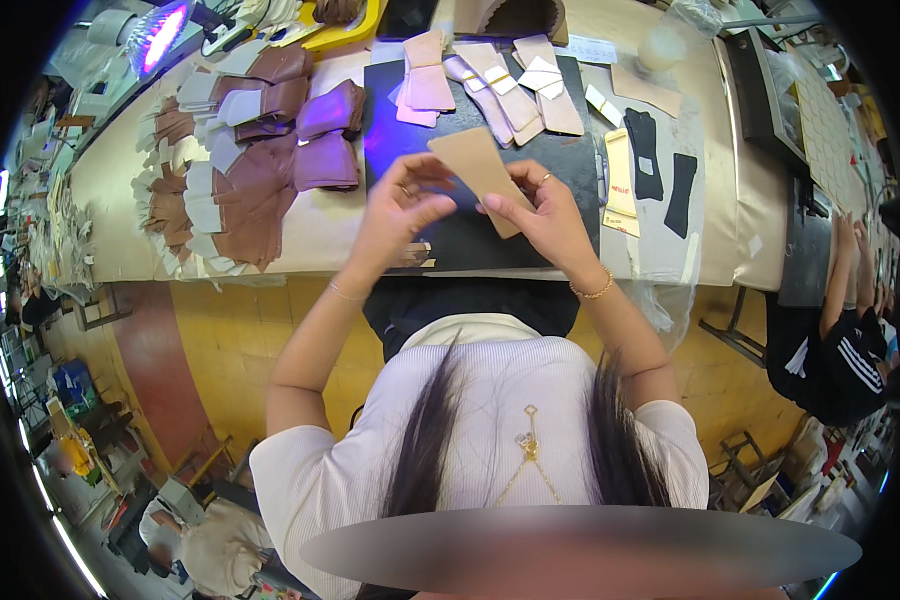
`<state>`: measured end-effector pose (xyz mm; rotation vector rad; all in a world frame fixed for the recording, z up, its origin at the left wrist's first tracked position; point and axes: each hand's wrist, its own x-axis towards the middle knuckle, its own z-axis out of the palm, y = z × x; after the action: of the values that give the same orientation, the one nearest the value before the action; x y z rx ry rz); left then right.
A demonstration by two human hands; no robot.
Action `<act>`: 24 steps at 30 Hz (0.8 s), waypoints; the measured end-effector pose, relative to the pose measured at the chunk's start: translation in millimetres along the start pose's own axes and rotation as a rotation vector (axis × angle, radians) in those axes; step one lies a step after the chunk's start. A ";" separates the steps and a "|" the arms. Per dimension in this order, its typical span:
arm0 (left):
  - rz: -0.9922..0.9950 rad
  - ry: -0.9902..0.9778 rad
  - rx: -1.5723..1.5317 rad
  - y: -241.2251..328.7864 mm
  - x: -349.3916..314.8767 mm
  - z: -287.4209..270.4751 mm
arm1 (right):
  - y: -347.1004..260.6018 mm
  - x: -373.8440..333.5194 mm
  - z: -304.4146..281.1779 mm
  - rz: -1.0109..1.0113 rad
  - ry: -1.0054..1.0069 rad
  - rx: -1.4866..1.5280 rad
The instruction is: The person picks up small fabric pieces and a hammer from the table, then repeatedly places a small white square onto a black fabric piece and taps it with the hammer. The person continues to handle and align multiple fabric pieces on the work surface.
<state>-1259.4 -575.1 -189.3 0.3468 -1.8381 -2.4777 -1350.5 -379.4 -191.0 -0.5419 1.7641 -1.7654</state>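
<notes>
- Workshop setting: a yellow floor [232, 318] shows below the desk [315, 240]; a lit lamp [157, 35] stands at the upper left of the frame.
- Workpiece location: the beige piece [472, 170] is raised over the black mat [480, 252], upper centre of the frame, its flared end toward the upper left.
- Right hand [550, 212]: your grip is closed on the lower right part of the beige piece, thumb on the visible face.
- Left hand [407, 200]: your grip is partly spread beside the left edge; contact cannot be confirmed.
- Adjacent stock: fanned brown pieces [255, 205] at left, pale pieces [428, 85] at upper centre, black pieces [645, 155] at right.
- Recommended handling: support the flared end with your left fingertips before turning; the piece would probably flex if held from one side. Pinch lightly to avoid creasing.
- Caution: hold it clear of the pale pieces; similar colours could be mixed.
</notes>
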 end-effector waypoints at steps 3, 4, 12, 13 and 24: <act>-0.193 -0.058 -0.052 -15.7 -7.6 29.6 | 3.8 -5.9 7.1 0.134 0.107 0.413; -0.139 0.014 -0.010 -20.8 -7.8 38.4 | 6.9 -8.2 9.3 0.114 0.154 0.468; -0.321 -0.118 0.157 -20.9 6.9 30.0 | 30.0 -34.2 -64.5 0.020 0.501 0.245; -0.387 -0.133 0.246 -19.1 8.5 27.1 | 31.4 -37.9 -86.1 -0.040 0.581 0.300; -0.195 0.042 0.810 0.4 -2.3 1.0 | 70.1 -51.5 -220.4 0.448 1.009 -0.980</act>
<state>-1257.4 -573.9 -188.3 0.6060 -2.8167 -1.6556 -1447.5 -176.0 -264.2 0.5167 3.1043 -0.7395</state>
